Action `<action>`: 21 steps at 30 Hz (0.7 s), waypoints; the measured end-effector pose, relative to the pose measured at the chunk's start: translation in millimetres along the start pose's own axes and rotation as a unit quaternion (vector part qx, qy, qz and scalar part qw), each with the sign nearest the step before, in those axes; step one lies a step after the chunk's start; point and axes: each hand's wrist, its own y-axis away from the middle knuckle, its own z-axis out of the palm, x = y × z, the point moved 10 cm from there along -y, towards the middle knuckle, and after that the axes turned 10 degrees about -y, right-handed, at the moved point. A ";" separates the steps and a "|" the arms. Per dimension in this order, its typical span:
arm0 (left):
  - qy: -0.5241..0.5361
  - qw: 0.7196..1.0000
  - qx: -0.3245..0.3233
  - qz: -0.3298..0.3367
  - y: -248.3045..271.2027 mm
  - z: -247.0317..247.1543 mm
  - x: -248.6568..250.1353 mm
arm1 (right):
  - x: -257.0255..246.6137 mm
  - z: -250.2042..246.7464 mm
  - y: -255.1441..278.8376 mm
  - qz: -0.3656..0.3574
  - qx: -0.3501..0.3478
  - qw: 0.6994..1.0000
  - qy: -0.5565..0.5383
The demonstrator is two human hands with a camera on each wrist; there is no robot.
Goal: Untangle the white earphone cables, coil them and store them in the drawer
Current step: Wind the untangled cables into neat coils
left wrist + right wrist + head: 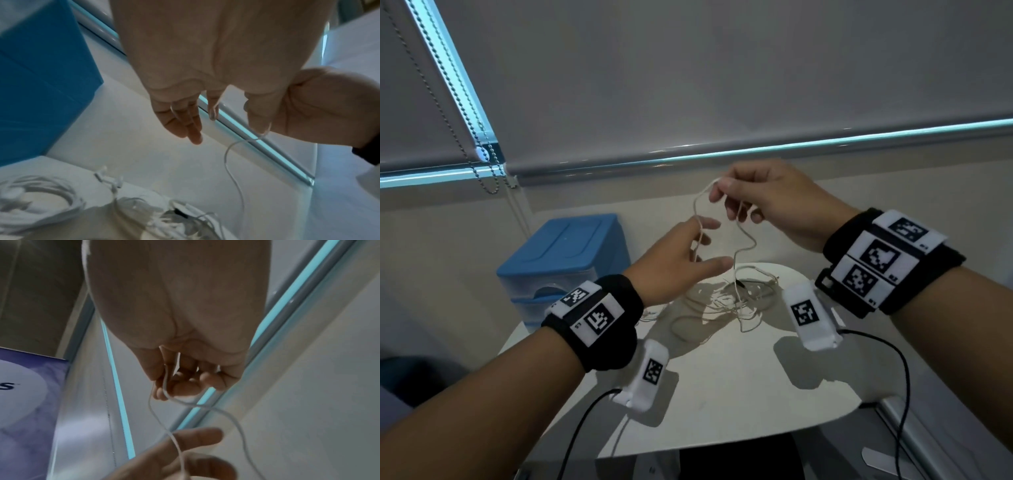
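A tangle of white earphone cables [726, 301] lies on the round white table [722, 394]. One strand [748, 240] rises from it in a loop. My right hand [722, 192] pinches the top of that loop above the table; the right wrist view shows its fingers [185, 387] curled round the cable [232, 418]. My left hand [709, 245] is lower and to the left, fingers spread and straight, with the loop's other side running against them. The blue drawer unit [565, 260] stands at the table's back left, drawers closed. A separate coil of white cable [41, 203] lies near it.
A grey roller blind with a bead chain [482, 164] hangs behind the table above a pale sill. Black leads [900, 377] trail from my wrist cameras over the table's front edge. A printed box [24, 402] shows at the left of the right wrist view.
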 end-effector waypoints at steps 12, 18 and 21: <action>0.166 0.986 -0.016 -0.005 12.9 -8.7 -5.3 | -44.8 -34.2 -4.9 -0.070 0.172 0.942 -0.279; 0.169 0.980 -0.099 -0.018 11.1 29.6 3.3 | -76.4 -17.8 -8.0 -0.118 0.144 0.922 -0.339; 0.204 0.976 -0.067 -0.032 14.2 20.6 -17.2 | -81.1 -42.9 -5.6 -0.133 0.190 0.921 -0.314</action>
